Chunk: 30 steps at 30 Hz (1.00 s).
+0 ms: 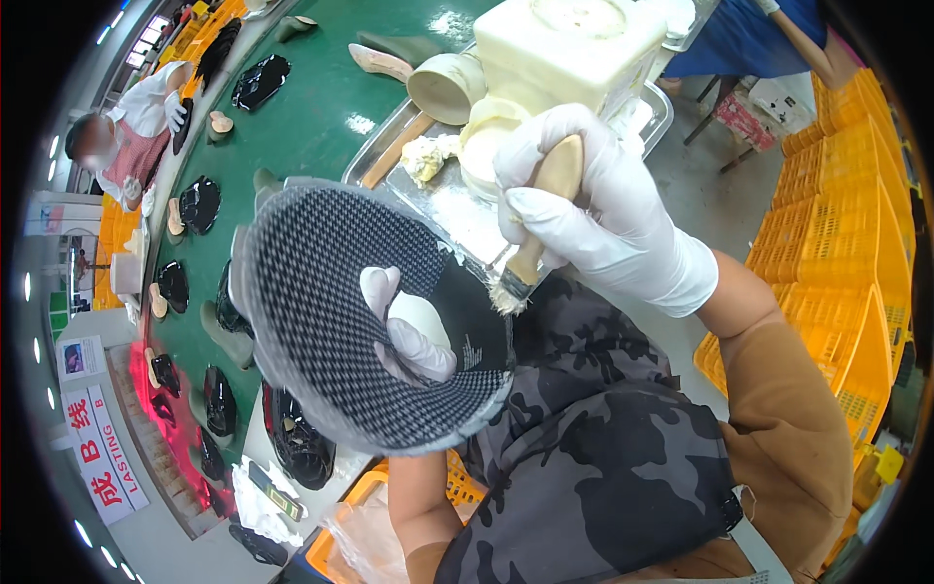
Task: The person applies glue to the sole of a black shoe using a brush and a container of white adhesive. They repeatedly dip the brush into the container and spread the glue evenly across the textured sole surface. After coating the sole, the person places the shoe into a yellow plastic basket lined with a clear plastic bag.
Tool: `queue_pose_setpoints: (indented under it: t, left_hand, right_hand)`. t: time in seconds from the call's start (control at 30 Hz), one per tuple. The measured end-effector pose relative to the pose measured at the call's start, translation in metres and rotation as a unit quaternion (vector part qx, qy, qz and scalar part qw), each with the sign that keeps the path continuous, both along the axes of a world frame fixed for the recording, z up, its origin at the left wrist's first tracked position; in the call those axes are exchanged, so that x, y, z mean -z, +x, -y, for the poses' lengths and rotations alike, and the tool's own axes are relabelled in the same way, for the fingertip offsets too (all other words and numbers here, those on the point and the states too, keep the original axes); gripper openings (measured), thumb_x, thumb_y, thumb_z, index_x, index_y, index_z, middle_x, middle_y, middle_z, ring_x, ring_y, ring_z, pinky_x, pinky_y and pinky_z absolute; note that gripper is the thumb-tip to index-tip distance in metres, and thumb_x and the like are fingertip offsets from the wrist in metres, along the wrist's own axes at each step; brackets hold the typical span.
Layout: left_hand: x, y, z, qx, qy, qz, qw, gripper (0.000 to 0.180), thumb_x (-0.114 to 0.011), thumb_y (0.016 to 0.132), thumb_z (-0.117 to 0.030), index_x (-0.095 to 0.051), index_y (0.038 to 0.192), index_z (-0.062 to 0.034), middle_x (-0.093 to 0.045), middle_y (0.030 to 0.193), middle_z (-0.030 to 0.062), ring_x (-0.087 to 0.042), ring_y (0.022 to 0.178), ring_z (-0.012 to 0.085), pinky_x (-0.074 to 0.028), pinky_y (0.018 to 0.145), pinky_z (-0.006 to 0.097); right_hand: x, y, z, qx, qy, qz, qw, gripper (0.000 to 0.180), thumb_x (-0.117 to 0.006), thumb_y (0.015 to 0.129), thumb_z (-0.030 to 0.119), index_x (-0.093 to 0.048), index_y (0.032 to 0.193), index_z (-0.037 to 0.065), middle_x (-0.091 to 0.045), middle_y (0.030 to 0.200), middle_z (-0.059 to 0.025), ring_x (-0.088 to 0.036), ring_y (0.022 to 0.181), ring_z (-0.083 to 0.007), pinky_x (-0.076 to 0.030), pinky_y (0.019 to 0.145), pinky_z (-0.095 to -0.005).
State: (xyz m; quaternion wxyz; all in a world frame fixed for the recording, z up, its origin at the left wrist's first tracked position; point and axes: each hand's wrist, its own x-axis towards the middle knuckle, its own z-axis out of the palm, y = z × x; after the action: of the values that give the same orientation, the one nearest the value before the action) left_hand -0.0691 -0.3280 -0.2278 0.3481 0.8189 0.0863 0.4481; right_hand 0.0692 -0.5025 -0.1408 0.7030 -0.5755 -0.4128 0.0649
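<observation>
Right grip [584,209] closed round a brush [533,234], bristles at the upper's [331,311] black lining. Left grip [409,326] holds the upper from inside, fingers curled through its opening, above the lap. Tray [443,200] on green worktop [311,117] carries a tub [569,44] and pot [482,146] of cream glue

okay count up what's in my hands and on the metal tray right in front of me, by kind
Shoe upper with checked fabric, in the left hand: 1
Wooden-handled brush, in the right hand: 1
Metal tray: 1
Cream container on the tray: 1
Total: 4
</observation>
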Motion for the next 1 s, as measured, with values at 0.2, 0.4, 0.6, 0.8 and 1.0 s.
queue_pose_setpoints:
  t: [0.2,0.4,0.6,0.8,1.0]
  left_hand:
    - [-0.007,0.003,0.001,-0.060,0.069,0.022,0.996,0.036,-0.043,0.088,-0.024,-0.047,0.113,0.0021,-0.047,0.112,0.0149,-0.052,0.101,0.0251,-0.038,0.088,0.033]
    - [-0.009,0.017,-0.025,-0.115,0.351,0.158,0.916,0.036,-0.042,0.090,-0.021,-0.039,0.112,0.0078,-0.036,0.112,0.0167,-0.056,0.088,0.0265,-0.047,0.071,0.028]
    - [-0.031,0.054,-0.035,-0.246,0.646,0.286,0.664,0.038,-0.041,0.092,-0.018,-0.030,0.112,0.0135,-0.026,0.113,0.0185,-0.059,0.076,0.0279,-0.055,0.055,0.022]
    - [-0.014,0.044,-0.032,-0.154,0.537,0.239,0.794,0.037,-0.038,0.092,-0.013,-0.024,0.121,0.0054,-0.032,0.116,0.0207,-0.056,0.086,0.0292,-0.051,0.068,0.029]
    - [0.015,0.025,-0.028,-0.010,0.297,0.184,0.937,0.042,-0.035,0.092,-0.008,-0.018,0.131,-0.0027,-0.038,0.120,0.0230,-0.053,0.096,0.0306,-0.046,0.081,0.036]
  right_hand:
    - [0.001,0.012,-0.010,0.009,0.057,0.207,0.977,0.019,-0.049,0.088,0.006,-0.039,0.104,0.003,-0.053,0.085,-0.0083,-0.051,0.071,-0.0086,-0.044,0.061,-0.0208]
    - [-0.008,-0.006,0.004,-0.077,0.002,-0.038,0.996,0.019,-0.050,0.089,0.015,-0.040,0.101,0.004,-0.054,0.083,-0.0085,-0.053,0.063,-0.0086,-0.043,0.051,-0.0177]
    - [-0.020,-0.025,0.012,-0.089,0.082,-0.233,0.965,0.020,-0.050,0.089,0.018,-0.038,0.102,0.007,-0.055,0.080,-0.0102,-0.057,0.063,-0.0105,-0.046,0.045,-0.0158]
    - [0.016,-0.009,0.009,-0.049,0.034,0.017,0.998,0.025,-0.056,0.085,0.008,-0.038,0.103,0.006,-0.056,0.086,-0.0112,-0.058,0.074,-0.0123,-0.047,0.053,-0.0178]
    - [0.028,0.006,-0.005,0.001,0.137,0.055,0.989,0.027,-0.060,0.083,0.004,-0.042,0.103,0.002,-0.055,0.093,-0.0066,-0.057,0.083,-0.0144,-0.046,0.074,-0.0264]
